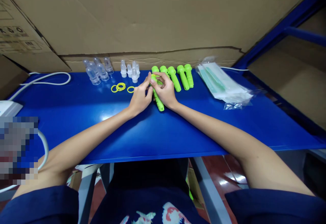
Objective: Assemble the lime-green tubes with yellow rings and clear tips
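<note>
A lime-green, torch-shaped plastic tube point(158, 102) slants between my hands over the blue tabletop, its wide head away from me. My right hand point(165, 89) is closed around its upper part from the right. From the left, my left hand point(140, 97) has its fingertips bent in against the head end. A bit of yellow ring point(153, 76) shows at that head under the fingertips, which partly hide it. Several loose yellow rings point(120, 86) lie left of my hands, with a single yellow ring point(130, 89) closest to my left hand.
Behind my hands, several matching green tubes point(174, 78) lie in a row. Small clear-and-white nozzle-like parts point(134, 75) and clear bottle-like caps point(93, 75) stand at back left. A plastic-wrapped pack point(221, 81) lies right. Cardboard point(152, 20) walls the back; a white cable point(61, 73) loops left.
</note>
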Demonstrator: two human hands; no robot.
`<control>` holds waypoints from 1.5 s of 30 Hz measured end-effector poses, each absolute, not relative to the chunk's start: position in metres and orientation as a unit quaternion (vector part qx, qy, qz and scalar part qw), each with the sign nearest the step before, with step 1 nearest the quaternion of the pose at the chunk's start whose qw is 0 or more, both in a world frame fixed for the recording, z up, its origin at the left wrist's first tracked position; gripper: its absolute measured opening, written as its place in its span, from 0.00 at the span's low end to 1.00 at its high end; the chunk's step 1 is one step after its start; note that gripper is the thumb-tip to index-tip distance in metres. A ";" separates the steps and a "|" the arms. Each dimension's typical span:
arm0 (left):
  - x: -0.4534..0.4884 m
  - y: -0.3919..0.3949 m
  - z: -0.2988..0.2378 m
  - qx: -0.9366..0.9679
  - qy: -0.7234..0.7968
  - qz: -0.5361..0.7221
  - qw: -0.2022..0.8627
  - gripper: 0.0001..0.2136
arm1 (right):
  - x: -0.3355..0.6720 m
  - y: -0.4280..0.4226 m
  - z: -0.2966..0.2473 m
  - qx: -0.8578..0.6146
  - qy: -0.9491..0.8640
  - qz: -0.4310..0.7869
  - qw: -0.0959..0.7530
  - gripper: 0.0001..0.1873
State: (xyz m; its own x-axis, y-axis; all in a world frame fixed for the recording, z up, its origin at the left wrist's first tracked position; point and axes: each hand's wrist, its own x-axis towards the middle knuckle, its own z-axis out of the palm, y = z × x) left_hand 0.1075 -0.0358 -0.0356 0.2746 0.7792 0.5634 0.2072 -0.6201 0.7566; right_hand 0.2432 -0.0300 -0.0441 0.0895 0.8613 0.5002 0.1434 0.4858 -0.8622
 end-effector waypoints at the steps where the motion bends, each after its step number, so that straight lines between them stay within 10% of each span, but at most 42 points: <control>1: 0.107 -0.037 -0.035 0.749 0.338 0.495 0.281 0.25 | 0.244 -0.029 -0.045 -0.414 -0.610 0.286 0.613 0.34; 45: 0.103 -0.012 -0.044 0.649 0.249 0.607 0.385 0.24 | 0.247 -0.028 -0.051 -0.364 -0.683 0.275 0.570 0.29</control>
State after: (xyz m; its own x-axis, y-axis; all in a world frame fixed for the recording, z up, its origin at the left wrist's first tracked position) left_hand 0.1032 -0.0117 -0.0443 0.1386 0.7906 0.5964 -0.1455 -0.5794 0.8020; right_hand 0.2467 -0.0277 -0.0510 -0.0842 0.8111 0.5788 0.1828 0.5835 -0.7912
